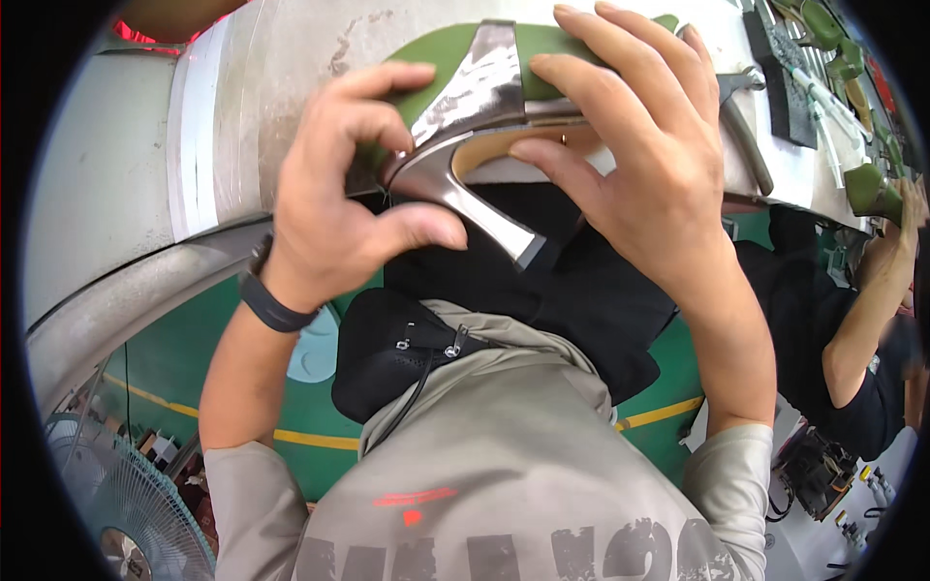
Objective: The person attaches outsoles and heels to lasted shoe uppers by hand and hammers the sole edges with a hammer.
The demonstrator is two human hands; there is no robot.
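Observation:
A high-heeled shoe (480,92) with a shiny dark metallic strap lies sideways on a green shoe last (444,48) at the far edge of the work table. Its slim silver heel (489,221) points down toward me, past the table edge. Around the heel end curls my left hand (334,174), fingers against the last and the back of the shoe, thumb held off beside the heel. My right hand (654,160) grips the front part, fingers over the green last and thumb under the tan sole. The toe is mostly hidden behind those fingers.
Right of my hand lies a metal hammer (746,136) beside a black block (780,82). More green lasts (872,189) sit at the far right, where a co-worker's arm (877,290) reaches in. A fan (126,504) stands at lower left.

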